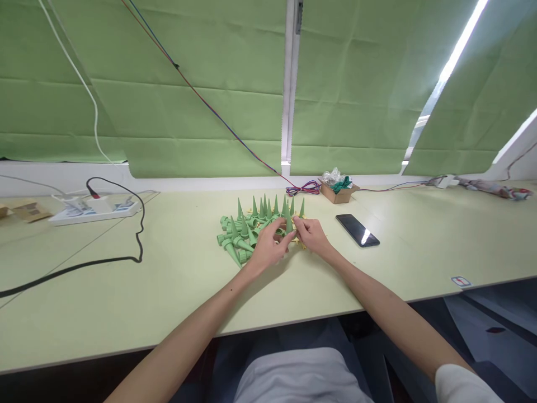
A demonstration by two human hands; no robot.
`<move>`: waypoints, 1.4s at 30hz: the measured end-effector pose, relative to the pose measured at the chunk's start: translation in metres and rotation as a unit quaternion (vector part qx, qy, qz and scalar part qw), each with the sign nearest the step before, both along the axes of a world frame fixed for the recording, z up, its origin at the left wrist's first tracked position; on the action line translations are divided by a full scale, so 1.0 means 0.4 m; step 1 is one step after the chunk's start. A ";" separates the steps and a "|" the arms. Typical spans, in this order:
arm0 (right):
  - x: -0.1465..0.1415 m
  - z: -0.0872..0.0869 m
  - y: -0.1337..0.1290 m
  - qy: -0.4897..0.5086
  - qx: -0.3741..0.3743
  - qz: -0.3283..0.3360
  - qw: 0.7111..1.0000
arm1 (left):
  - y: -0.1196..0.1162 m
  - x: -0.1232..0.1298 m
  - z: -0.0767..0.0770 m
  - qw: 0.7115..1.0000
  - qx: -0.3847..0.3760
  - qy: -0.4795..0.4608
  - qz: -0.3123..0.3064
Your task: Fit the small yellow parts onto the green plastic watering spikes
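Observation:
My left hand (271, 244) holds a green cone (288, 218) upright between thumb and fingers, at the right side of a pile. My right hand (312, 235) is closed in a pinch right beside that cone; what its fingertips hold is too small to make out. Green cone-shaped pieces (230, 249) with ribbed caps lie heaped to the left of my hands. Behind them several more green cones (254, 207) stand point up. Small yellow pieces (302, 245) are scattered around and under my right hand, partly hidden by it.
A black phone (357, 230) lies to the right. Behind it are a small cardboard box (335, 193) with plastic and green material, and a coiled cable (304, 188). On the left sits a white power strip (94, 212) with a black cable (140, 240). The table's front edge (289, 323) is near my body.

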State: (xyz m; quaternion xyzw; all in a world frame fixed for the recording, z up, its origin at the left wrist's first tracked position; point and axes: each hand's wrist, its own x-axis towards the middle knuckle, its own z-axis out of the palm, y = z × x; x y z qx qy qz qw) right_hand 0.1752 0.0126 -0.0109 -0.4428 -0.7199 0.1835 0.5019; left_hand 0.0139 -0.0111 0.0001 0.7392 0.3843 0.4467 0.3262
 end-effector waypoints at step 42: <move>-0.001 0.003 -0.011 0.056 0.022 0.025 0.998 | -0.004 0.007 0.034 0.983 -0.167 -0.071 -0.008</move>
